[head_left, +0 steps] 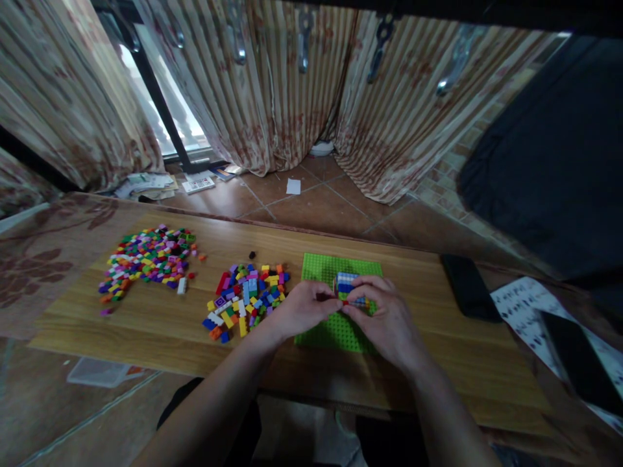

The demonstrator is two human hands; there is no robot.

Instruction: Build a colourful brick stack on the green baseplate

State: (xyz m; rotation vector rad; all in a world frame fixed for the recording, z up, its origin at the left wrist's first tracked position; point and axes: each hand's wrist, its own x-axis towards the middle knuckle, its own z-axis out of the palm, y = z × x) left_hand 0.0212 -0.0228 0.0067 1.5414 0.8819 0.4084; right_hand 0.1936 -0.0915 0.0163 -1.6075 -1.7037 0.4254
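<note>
A green studded baseplate (318,332) lies on the wooden board, with a small block of blue, white and yellow toy bricks (346,279) built on it. My left hand (307,306) reaches in from the left, its thumb and forefinger closed in a pinch at the near side of the block. A tiny red brick (345,303) shows where the fingertips of both hands meet. My right hand (389,314) curls over the block's right side, thumb and forefinger closed at the same red brick. The fingers hide part of the block.
Left of the baseplate lies a pile of larger mixed bricks (243,301); a pile of smaller ones (150,256) is farther left. A black phone-like case (470,287) rests at the right end, near a printed sheet (525,305) and a dark flat device (579,353).
</note>
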